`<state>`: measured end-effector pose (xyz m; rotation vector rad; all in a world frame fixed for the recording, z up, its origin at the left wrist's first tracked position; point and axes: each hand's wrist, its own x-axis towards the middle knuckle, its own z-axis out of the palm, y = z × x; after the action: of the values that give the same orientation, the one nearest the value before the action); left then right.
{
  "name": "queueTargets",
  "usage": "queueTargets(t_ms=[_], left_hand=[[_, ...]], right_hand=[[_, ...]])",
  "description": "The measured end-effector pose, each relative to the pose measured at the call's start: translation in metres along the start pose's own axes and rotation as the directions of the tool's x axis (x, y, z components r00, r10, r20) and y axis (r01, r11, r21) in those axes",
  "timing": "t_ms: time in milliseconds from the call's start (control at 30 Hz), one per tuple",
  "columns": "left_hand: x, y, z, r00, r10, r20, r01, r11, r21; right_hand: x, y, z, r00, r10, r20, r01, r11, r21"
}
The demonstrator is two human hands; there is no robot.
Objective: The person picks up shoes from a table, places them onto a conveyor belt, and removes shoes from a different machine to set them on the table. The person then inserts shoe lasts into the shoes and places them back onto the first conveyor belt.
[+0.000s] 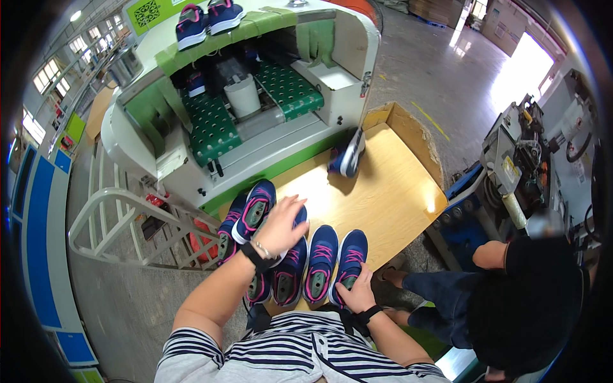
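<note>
Several navy shoes with pink linings lie in a row on the wooden tray (pixel 389 185) in front of me. My left hand (pixel 281 225) rests palm down on one shoe (pixel 290 271) in the middle of the row, beside another shoe (pixel 254 210) stacked at the left. My right hand (pixel 356 295) grips the heel of the rightmost shoe (pixel 350 258). Between them lies a further shoe (pixel 321 262). One more shoe (pixel 348 154) stands tipped on its side at the tray's far edge, below the machine.
A white and green machine (pixel 242 108) with studded green pads stands beyond the tray; two shoes (pixel 207 20) sit on its top. A person in dark clothes (pixel 511 300) sits at my right by a grey machine (pixel 523 159). A white railing (pixel 115 217) is at the left.
</note>
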<state>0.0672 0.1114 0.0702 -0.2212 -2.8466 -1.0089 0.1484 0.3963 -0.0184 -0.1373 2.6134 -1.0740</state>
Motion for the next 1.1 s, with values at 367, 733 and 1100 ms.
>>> queueTargets(t_ms=[367, 733, 1100], left_hand=[[0.196, -0.073, 0.112, 0.803, -0.589, 0.086, 0.590, 0.807, 0.020], [0.225, 0.037, 0.191, 0.841, -0.540, -0.035, 0.535, 0.839, -0.101], [0.224, 0.003, 0.207, 0.860, -0.330, 0.389, 0.502, 0.417, -0.757]], right_hand=[[0.000, 0.006, 0.010, 0.998, -0.032, -0.049, 0.033, 0.999, 0.030], [-0.002, 0.010, 0.004, 0.997, 0.031, -0.077, -0.026, 0.998, 0.063], [-0.002, 0.003, 0.017, 0.990, 0.013, -0.138, 0.003, 0.994, 0.108]])
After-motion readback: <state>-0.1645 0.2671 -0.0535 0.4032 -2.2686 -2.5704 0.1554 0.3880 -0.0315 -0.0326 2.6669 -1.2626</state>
